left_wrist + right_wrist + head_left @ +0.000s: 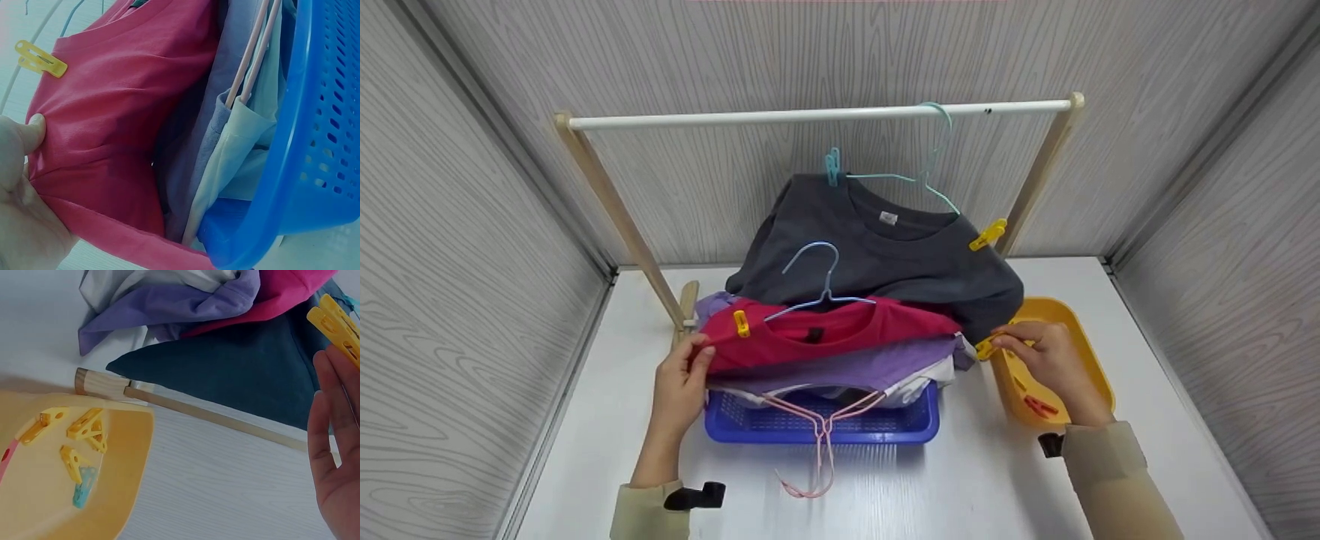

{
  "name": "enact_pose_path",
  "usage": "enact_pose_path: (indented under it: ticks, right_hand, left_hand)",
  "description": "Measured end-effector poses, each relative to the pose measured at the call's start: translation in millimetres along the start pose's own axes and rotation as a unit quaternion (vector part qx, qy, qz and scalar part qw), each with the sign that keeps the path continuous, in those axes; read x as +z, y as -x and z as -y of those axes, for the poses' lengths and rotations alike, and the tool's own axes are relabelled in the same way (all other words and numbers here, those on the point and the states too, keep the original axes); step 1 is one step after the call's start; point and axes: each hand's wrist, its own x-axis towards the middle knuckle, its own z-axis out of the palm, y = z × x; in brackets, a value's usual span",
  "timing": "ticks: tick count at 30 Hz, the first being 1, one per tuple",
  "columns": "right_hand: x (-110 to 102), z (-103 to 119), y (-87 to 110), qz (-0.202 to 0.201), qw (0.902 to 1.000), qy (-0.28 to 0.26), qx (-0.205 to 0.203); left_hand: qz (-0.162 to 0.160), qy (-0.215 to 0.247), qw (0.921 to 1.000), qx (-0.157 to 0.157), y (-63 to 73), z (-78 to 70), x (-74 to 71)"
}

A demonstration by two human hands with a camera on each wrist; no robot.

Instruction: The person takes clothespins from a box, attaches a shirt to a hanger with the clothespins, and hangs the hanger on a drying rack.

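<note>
My left hand (679,382) pinches the left end of a red shirt (780,352), thumb in front, as the left wrist view shows. A yellow clothespin (741,324) clips that shirt near a blue hanger (826,294) at its neckline. Between thumb and fingers, my right hand (1054,364) holds another yellow clothespin (336,329), near the red shirt's right end. Behind, a dark grey shirt (840,232) hangs from a green hanger (937,131), with a blue clothespin (832,166) and a yellow clothespin (988,235) on its shoulders.
A white rod (750,118) on wooden posts spans the back. Purple cloth (840,365) and white cloth with pink hangers (825,427) lie over a blue basket (821,436). At right, a yellow tray (1099,367) contains several clothespins, one of them a red clothespin (1040,407).
</note>
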Motion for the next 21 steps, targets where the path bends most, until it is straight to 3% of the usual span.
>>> enact_pose_path:
  ticks: [2, 9, 17, 21]
  right_hand:
    - [-1, 2, -2.9, 0.002, 1.0000, -0.004, -0.003]
    - [-5, 55, -19.3, 0.003, 0.9999, -0.015, 0.004]
    - [4, 71, -34.7, -0.020, 0.9994, -0.021, -0.017]
    - [11, 73, -41.8, -0.016, 0.9976, -0.053, -0.041]
  left_hand:
    - [0.000, 0.001, 1.0000, 0.001, 0.1, 0.0, 0.0]
    - [-0.003, -0.001, 1.0000, 0.003, 0.2, -1.9, -0.4]
    - [-0.006, 0.000, 1.0000, -0.002, 0.5, -2.2, 0.1]
    - [-0.006, 0.003, 0.9999, -0.007, 0.8, -1.9, 0.3]
